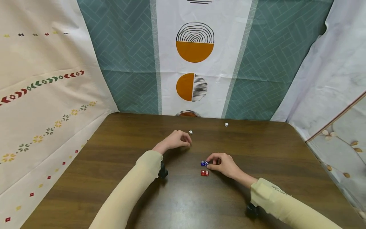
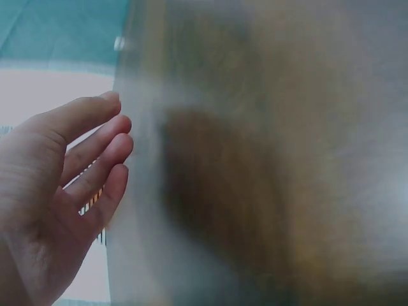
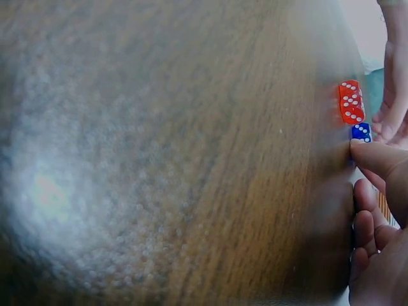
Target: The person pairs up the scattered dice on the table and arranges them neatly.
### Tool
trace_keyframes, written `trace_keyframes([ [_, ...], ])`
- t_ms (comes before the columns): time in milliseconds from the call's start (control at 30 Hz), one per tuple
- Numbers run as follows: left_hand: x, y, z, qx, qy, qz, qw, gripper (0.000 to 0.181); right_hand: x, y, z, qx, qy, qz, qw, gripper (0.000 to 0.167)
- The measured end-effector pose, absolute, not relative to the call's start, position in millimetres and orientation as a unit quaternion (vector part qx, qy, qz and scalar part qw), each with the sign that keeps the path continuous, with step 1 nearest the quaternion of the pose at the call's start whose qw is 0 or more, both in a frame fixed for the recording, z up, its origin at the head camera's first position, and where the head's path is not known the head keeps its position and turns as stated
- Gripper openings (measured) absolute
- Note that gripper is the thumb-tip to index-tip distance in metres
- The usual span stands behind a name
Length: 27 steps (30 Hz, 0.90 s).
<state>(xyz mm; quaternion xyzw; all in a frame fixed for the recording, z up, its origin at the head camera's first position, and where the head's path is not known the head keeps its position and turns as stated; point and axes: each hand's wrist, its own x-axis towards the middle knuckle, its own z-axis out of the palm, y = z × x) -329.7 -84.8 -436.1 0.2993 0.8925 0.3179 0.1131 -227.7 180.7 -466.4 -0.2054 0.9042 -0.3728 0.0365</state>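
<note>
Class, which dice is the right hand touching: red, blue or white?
The blue dice: the right hand touches their right end, while the red dice nearer the person and the white dice farther away lie untouched.

Cloth-walled tabletop area, bldg. type unclear: wood-grain tbl. [image 1: 183, 206] backed by teal-and-white hanging [image 1: 128, 47], w/ pale printed drapes [image 1: 43, 54] L & R.

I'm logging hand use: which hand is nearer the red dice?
Right. The right hand is close, just right of the red dice, at the blue dice; the left hand is farther off, beyond and to the left.
</note>
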Motion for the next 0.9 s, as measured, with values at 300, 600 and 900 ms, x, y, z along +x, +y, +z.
trace_keyframes([
  [300,-350.3,-78.4,-443.8,0.198,0.920,0.333,0.054,0.027,-226.3,179.5,-467.5,-0.204,0.903,-0.375,0.039,0.014],
  [600,-357.1,-58.7,-455.6,0.150,0.916,0.372,0.017,0.032,-225.6,178.9,-465.7,-0.211,0.903,-0.372,0.035,0.014],
  [900,-358.5,-54.0,-459.5,0.100,0.903,0.418,0.006,0.018,-227.0,179.4,-465.6,-0.211,0.905,-0.369,0.030,0.014],
])
